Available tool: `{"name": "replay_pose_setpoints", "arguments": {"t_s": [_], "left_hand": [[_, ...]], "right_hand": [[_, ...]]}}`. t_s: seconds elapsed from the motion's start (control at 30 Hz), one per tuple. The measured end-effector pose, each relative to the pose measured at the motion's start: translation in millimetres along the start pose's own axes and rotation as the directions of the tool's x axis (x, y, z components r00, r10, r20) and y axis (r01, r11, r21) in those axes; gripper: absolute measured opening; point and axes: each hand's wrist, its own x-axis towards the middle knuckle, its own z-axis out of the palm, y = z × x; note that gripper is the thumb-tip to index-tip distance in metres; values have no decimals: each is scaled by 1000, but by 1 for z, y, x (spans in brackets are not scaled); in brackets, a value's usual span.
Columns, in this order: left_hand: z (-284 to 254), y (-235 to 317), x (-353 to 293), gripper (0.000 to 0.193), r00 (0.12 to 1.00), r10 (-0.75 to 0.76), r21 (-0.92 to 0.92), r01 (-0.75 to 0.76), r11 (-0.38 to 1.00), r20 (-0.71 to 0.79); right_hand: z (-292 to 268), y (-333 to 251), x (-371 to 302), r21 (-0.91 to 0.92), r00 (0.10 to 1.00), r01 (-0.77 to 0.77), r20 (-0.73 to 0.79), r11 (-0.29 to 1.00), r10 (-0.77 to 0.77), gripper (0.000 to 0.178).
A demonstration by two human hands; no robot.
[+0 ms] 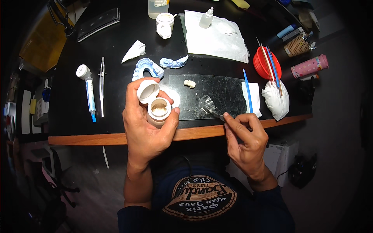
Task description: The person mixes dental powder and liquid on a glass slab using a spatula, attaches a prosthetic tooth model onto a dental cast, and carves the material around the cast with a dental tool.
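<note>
We see the right hand (248, 136) pinching a thin metal tool (220, 116) between thumb and fingers, its long axis slanting up and leftward from the fingertips to a clear smear (207, 103) on the glass plate (229, 90). Well to the left of those fingertips, the left hand (144, 128) clamps its fingers around an open white jar (157, 122), mouth facing us, as both forearms angle up from below.

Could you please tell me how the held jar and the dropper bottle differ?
The jar is held by the left hand; the dropper bottle rests on the white sheet. The jar has a wide open mouth; the dropper bottle narrows to a nozzle. Both look whitish.
</note>
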Motion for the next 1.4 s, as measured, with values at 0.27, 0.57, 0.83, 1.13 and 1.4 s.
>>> {"name": "replay_pose_setpoints", "arguments": {"t_s": [0.27, 0.57, 0.83, 1.13, 1.4], "left_hand": [[1, 0, 0, 58, 1000, -9, -22, 9, 1000, -9], [0, -2, -1, 59, 1000, 23, 1, -23, 1000, 3], [2, -2, 0, 59, 1000, 11, 24, -11, 1000, -1], [1, 3, -2, 66, 998, -44, 11, 44, 999, 37], [1, 1, -2, 65, 999, -42, 11, 41, 999, 29]], "right_hand": [[-2, 0, -3, -9, 998, -44, 43, 999, 44, 36], [1, -12, -2, -8, 992, -104, 72, 995, 104, 36], [6, -1, -3, 22, 998, -32, 46, 999, 31, 37], [10, 1, -5, 21, 999, -34, 20, 999, 34, 36], [8, -6, -3, -38, 1000, 4, 25, 999, -3, 37]]}}
